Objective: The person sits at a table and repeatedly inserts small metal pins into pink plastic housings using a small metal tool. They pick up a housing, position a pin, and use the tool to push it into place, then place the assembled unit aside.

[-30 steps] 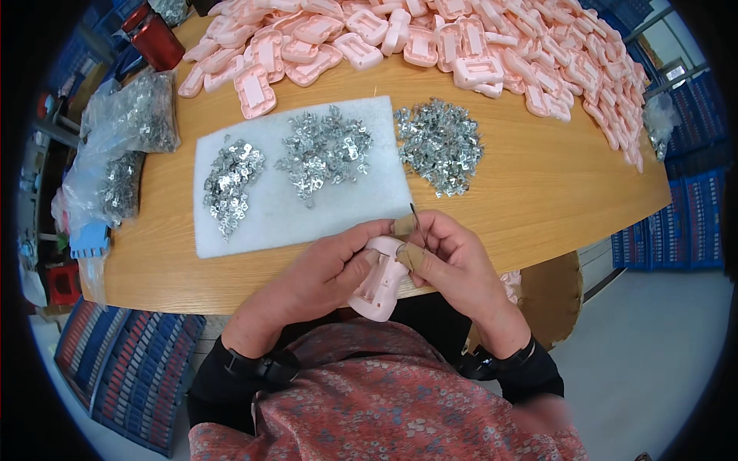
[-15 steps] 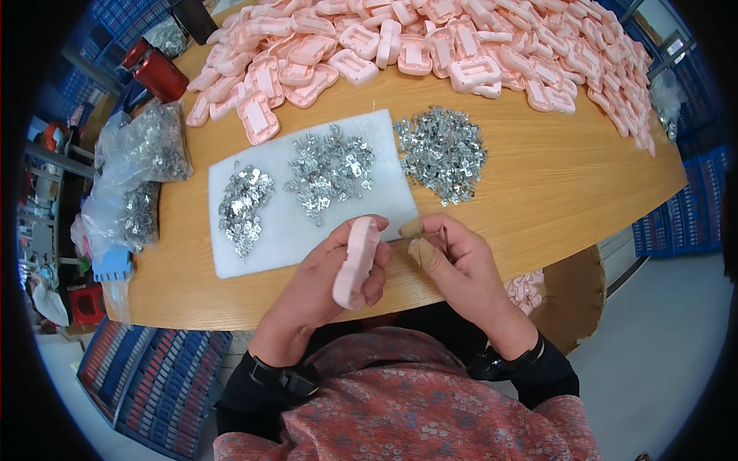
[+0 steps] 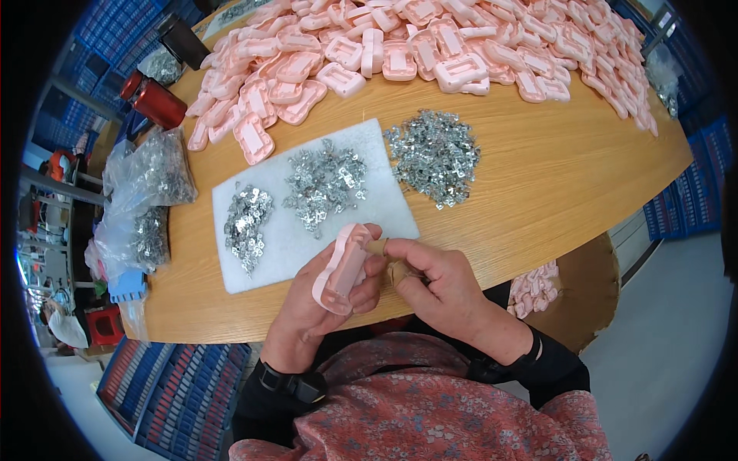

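A pink plastic housing shell is gripped in my left hand, tilted with its recessed inner side turned to the right. My left fingers wrap round its far side. My right hand has tan covers on its thumb and index fingertip. That index fingertip touches the shell's upper right edge, while the thumb sits a little lower beside it. The other right fingers curl under, and whatever they hold is hidden. Beyond my hands, small silver metal clips lie in a middle pile and a left pile on a white foam sheet.
A third pile of metal clips lies on the wooden table. Pink shells are heaped along the far side. Bags of clips and a red flask stand left. Below the right edge, a carton holds pink shells.
My right hand has moved left, and its index fingertip has come against the shell. The shell has turned to show more of its inner side. The whole view has shifted slightly.
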Available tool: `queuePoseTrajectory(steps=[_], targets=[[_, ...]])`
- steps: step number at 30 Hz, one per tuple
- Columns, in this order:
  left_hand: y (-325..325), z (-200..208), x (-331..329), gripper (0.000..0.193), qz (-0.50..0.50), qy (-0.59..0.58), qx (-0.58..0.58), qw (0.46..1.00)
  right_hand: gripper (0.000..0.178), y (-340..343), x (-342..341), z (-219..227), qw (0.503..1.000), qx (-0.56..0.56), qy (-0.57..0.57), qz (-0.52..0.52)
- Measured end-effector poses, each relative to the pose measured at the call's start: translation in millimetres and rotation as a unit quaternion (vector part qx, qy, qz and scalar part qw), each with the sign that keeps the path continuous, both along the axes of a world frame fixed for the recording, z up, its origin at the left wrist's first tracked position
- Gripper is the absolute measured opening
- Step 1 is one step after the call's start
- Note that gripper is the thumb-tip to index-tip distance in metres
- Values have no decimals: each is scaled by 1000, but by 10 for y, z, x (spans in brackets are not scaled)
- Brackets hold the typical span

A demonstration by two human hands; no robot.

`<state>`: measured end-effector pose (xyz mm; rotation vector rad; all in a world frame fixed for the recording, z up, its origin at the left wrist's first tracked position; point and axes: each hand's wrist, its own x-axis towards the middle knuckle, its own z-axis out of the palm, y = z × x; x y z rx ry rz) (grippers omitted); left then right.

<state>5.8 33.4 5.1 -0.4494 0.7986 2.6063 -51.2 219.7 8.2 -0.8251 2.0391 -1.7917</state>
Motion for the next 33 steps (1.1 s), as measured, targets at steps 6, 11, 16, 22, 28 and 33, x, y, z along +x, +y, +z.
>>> queuePoseTrajectory(steps=[6,11,16,22,28,33], targets=[[9,-11,9,40,-7,13,-11,1000,36,5,18,-62,999,-2,43,3],[74,-62,26,43,31,39,-152,987,43,-2,59,-48,957,87,279,3],[111,-91,15,41,49,60,-239,968,40,-6,82,-14,967,52,251,-2],[208,-136,26,38,69,107,-259,958,30,210,89,92,997,59,16,-50],[29,61,185,40,-2,231,-351,908,20,402,-73,35,992,5,-117,-47],[-374,215,135,44,-196,245,-302,900,18,162,-33,299,978,150,-55,135]])
